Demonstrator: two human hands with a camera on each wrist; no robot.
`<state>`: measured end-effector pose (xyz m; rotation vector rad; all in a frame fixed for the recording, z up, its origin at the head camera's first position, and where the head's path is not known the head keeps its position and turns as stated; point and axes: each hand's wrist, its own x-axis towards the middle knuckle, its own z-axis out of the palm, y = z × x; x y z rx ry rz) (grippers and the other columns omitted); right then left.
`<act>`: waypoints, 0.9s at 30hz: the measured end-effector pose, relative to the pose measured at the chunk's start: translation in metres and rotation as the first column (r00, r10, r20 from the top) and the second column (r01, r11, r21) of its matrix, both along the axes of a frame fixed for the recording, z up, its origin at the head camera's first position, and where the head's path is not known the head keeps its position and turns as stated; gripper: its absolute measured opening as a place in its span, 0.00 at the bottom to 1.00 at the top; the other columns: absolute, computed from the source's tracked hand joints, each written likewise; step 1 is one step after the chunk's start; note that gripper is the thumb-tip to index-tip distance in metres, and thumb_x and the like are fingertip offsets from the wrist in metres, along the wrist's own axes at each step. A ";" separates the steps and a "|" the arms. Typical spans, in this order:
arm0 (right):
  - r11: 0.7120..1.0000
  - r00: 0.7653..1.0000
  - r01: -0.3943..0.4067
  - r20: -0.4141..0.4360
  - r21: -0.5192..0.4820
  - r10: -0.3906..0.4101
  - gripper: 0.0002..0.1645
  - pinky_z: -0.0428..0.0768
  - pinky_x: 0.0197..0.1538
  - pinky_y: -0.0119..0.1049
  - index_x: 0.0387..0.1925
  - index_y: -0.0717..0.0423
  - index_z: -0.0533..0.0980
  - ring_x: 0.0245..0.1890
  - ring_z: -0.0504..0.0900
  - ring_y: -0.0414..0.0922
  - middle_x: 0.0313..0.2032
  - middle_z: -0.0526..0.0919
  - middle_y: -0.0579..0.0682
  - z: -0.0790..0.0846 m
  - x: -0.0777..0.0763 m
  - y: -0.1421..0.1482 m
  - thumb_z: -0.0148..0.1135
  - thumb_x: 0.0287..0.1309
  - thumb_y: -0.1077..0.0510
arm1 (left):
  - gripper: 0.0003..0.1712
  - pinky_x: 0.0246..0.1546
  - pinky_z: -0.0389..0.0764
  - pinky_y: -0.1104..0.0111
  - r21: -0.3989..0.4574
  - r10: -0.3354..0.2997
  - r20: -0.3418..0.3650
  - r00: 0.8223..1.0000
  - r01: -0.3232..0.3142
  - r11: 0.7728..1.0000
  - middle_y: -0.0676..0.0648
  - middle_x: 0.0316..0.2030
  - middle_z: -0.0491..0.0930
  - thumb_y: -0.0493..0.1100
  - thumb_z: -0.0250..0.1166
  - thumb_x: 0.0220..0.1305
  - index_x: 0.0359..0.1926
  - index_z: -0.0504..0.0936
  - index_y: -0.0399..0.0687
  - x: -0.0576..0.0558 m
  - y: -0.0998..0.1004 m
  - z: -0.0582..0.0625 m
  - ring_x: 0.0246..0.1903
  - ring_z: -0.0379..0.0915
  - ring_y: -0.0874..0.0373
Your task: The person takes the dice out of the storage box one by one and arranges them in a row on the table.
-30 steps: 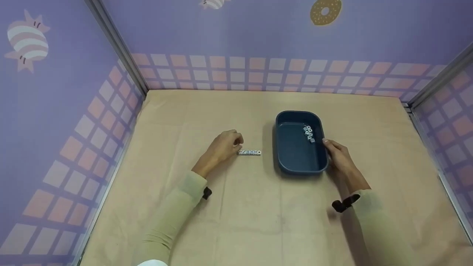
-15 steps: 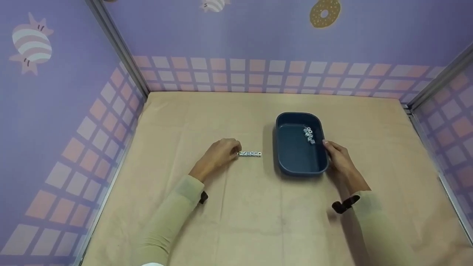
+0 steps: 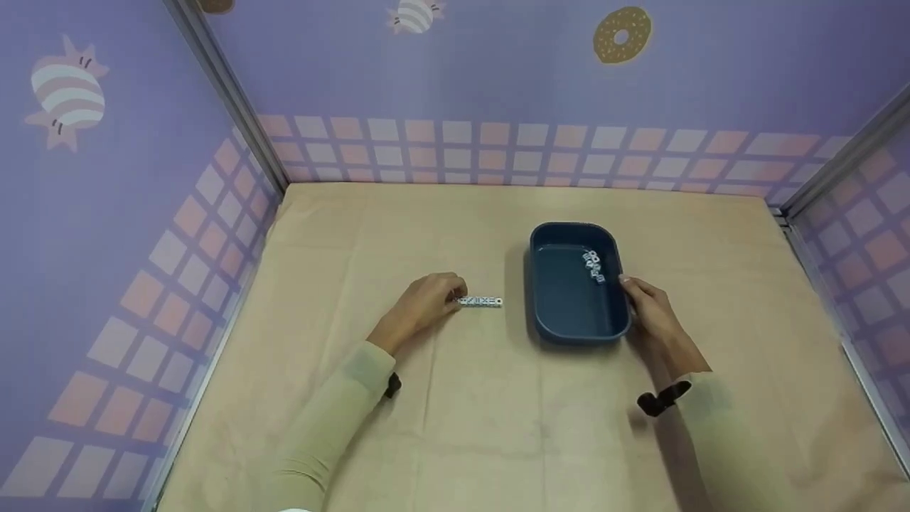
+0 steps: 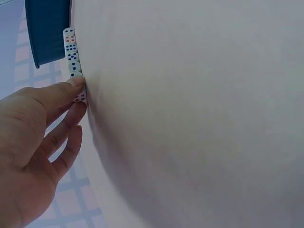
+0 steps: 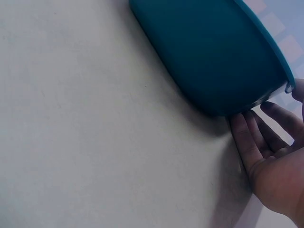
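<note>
A short row of white dice (image 3: 485, 301) lies on the cloth, left of a dark blue rectangular bin (image 3: 577, 338). My left hand (image 3: 425, 304) is at the row's left end. In the left wrist view, its thumb and index finger pinch the end of the dice row (image 4: 72, 57), partly hiding the dice there; blue and red pips show. My right hand (image 3: 657, 316) holds the bin's right side, thumb at the rim and the other fingers against the outer wall low down, as the right wrist view shows. Several loose dice (image 3: 594, 267) lie inside the bin towards its right wall.
A beige cloth (image 3: 483, 412) covers the table. Purple panels (image 3: 455, 64) with pink and white squares stand at the back and both sides, joined by metal corner posts (image 3: 234, 99).
My left hand has come down from just above the row's left end and now pinches it. My right hand and the bin stay put; the head view has tilted slightly.
</note>
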<state>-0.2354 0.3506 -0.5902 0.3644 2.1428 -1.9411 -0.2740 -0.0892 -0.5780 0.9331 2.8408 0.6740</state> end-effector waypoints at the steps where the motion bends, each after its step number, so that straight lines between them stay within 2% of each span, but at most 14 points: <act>1: 1.000 1.000 0.002 -0.003 0.001 -0.002 0.46 0.51 0.82 0.45 0.82 0.59 0.58 0.82 0.55 0.52 0.81 0.59 0.58 0.000 0.001 0.000 0.53 0.79 0.35 | 0.10 0.49 0.84 0.66 -0.004 -0.002 -0.004 1.000 0.002 1.000 0.51 0.46 0.86 0.39 0.75 0.67 0.48 0.88 0.46 0.000 0.001 0.000 0.45 0.84 0.57; 5: 1.000 1.000 0.009 -0.016 0.000 -0.009 0.47 0.51 0.82 0.46 0.81 0.61 0.59 0.81 0.56 0.52 0.80 0.60 0.59 0.000 0.001 0.000 0.54 0.78 0.34 | 0.09 0.49 0.83 0.65 -0.015 -0.005 -0.007 1.000 0.005 1.000 0.51 0.45 0.86 0.39 0.75 0.68 0.47 0.88 0.46 -0.001 0.002 0.000 0.45 0.83 0.56; 8: 1.000 1.000 0.007 -0.021 0.001 -0.007 0.47 0.52 0.82 0.46 0.81 0.62 0.60 0.81 0.57 0.52 0.80 0.61 0.60 0.001 0.002 -0.001 0.54 0.78 0.34 | 0.10 0.49 0.83 0.64 -0.018 0.006 0.018 1.000 -0.006 1.000 0.51 0.46 0.85 0.40 0.75 0.68 0.49 0.88 0.47 -0.001 0.003 0.000 0.46 0.82 0.56; 15: 1.000 1.000 0.015 -0.014 -0.013 -0.015 0.44 0.51 0.82 0.45 0.80 0.62 0.61 0.81 0.57 0.52 0.79 0.62 0.60 -0.001 0.003 -0.001 0.53 0.79 0.36 | 0.23 0.56 0.81 0.59 0.046 0.037 0.089 0.995 -0.041 0.998 0.49 0.51 0.84 0.49 0.77 0.66 0.58 0.86 0.45 -0.002 0.017 0.010 0.52 0.81 0.53; 21: 0.999 1.000 0.022 0.009 -0.043 -0.022 0.44 0.51 0.82 0.46 0.81 0.60 0.60 0.81 0.56 0.51 0.80 0.60 0.58 0.000 0.001 -0.002 0.54 0.79 0.36 | 0.26 0.65 0.75 0.59 0.168 0.026 0.029 0.999 -0.031 0.985 0.47 0.58 0.81 0.50 0.75 0.69 0.62 0.83 0.44 -0.007 0.056 0.024 0.62 0.75 0.50; 24: 1.000 1.000 0.018 0.006 0.020 -0.018 0.47 0.51 0.82 0.46 0.81 0.60 0.60 0.81 0.57 0.52 0.80 0.61 0.59 0.001 0.000 -0.002 0.54 0.78 0.34 | 0.25 0.65 0.75 0.62 0.226 0.039 0.006 0.999 -0.039 0.973 0.47 0.58 0.80 0.49 0.73 0.71 0.63 0.82 0.44 -0.009 0.081 0.032 0.61 0.75 0.51; 27: 0.997 1.000 0.019 -0.003 0.072 -0.019 0.49 0.52 0.82 0.46 0.81 0.61 0.60 0.81 0.58 0.54 0.79 0.63 0.61 0.002 0.000 -0.002 0.55 0.76 0.32 | 0.26 0.64 0.76 0.65 0.238 0.046 -0.012 0.999 -0.041 0.970 0.48 0.59 0.79 0.51 0.72 0.72 0.65 0.82 0.45 -0.010 0.108 0.040 0.60 0.75 0.54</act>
